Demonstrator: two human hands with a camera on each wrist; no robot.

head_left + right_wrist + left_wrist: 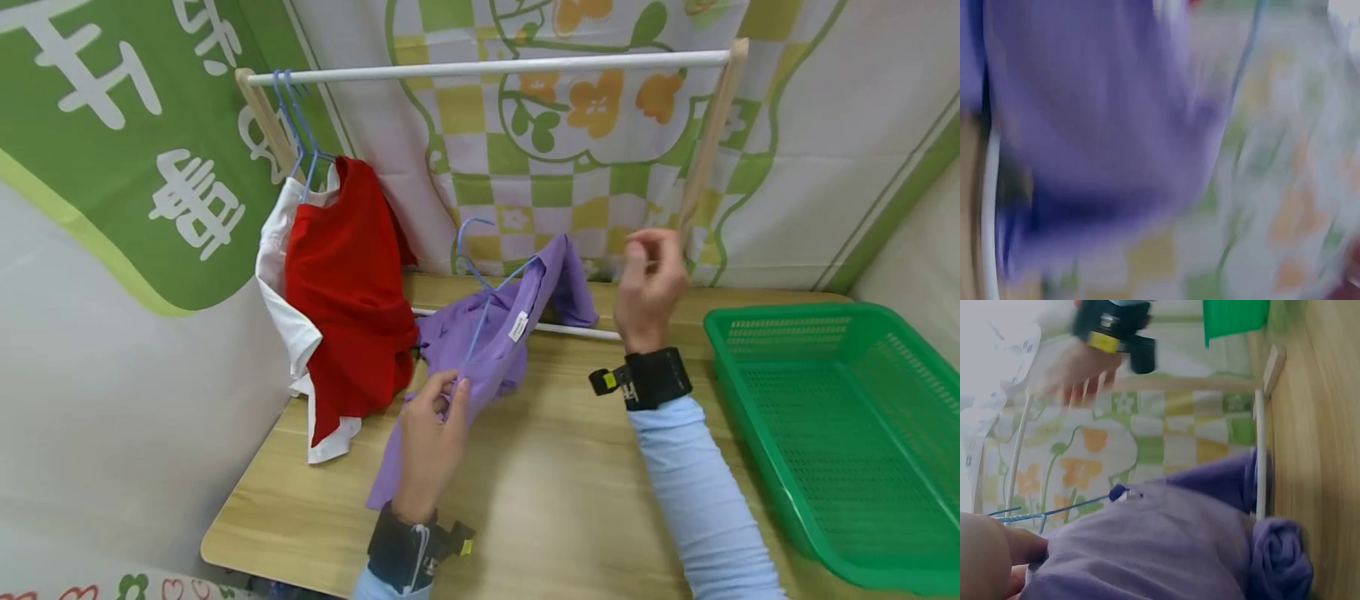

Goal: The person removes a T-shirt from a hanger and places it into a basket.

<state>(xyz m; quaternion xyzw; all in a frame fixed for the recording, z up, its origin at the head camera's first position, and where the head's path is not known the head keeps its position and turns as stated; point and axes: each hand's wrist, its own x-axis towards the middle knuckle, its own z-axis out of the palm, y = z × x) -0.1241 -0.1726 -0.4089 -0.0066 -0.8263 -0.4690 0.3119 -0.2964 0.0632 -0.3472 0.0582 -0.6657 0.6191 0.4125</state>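
Note:
My left hand (432,442) pinches one shoulder of a purple shirt (551,275) with the arm of a blue hanger (492,289) inside it. The hanger's hook points up, and its other arm reaches into the far shoulder by the white neck label. In the left wrist view the purple cloth (1147,544) hangs from my fingers. My right hand (651,287) is raised to the right of the shirt, apart from it, fingers loosely bent with nothing between them. The right wrist view is blurred; the shirt (1097,112) fills its left half.
A clothes rack with a white rail (487,67) and wooden posts stands on the wooden table (570,500). A red shirt (345,292) and a white shirt (273,267) hang at its left end on blue hangers. A green basket (795,500) sits at the right.

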